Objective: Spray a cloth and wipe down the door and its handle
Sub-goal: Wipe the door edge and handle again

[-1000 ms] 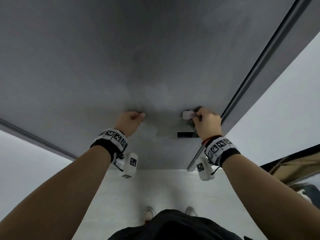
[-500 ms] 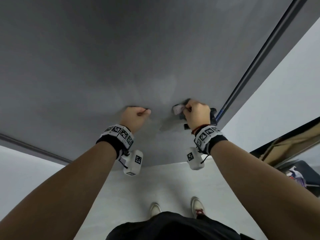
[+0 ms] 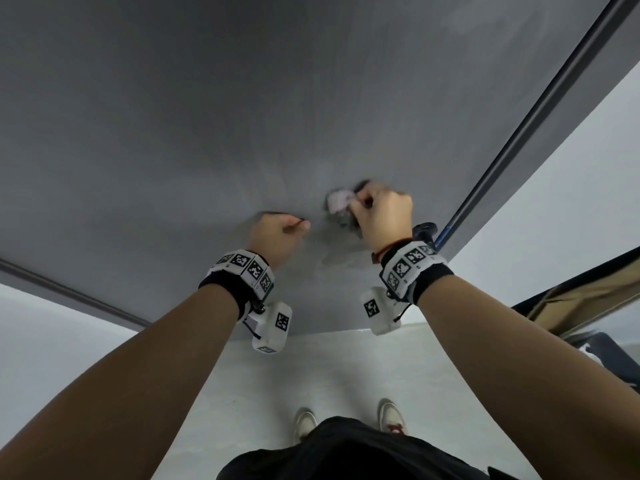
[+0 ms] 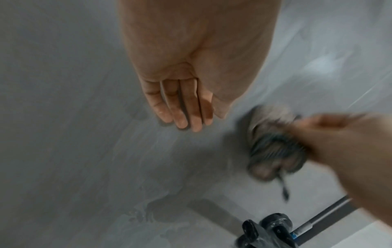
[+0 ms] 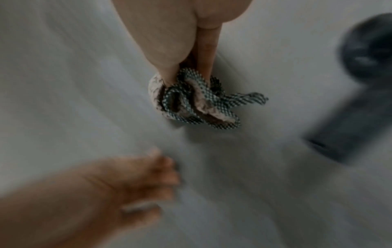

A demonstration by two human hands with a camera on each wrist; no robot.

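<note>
The grey door (image 3: 242,116) fills the upper head view. My right hand (image 3: 360,204) grips a bunched checked cloth (image 3: 337,200) and presses it on the door panel, up and left of the black handle (image 3: 424,230), which is partly hidden by my wrist. In the right wrist view the fingers (image 5: 203,50) pinch the cloth (image 5: 195,102), and the handle (image 5: 360,83) is blurred at right. My left hand (image 3: 291,228) rests on the door to the cloth's left. Its straight fingers (image 4: 182,109) touch the surface and hold nothing.
A dark frame strip (image 3: 519,133) runs along the door's right edge, with white wall (image 3: 571,202) beyond it. Wet smears (image 4: 152,209) mark the door below my left hand. White floor (image 3: 329,375) and my shoes lie below. A dark object (image 3: 606,358) sits at the lower right.
My right hand has moved the cloth up and left, off the handle onto the flat panel; the handle now shows beside my wrist. The left hand stays on the door.
</note>
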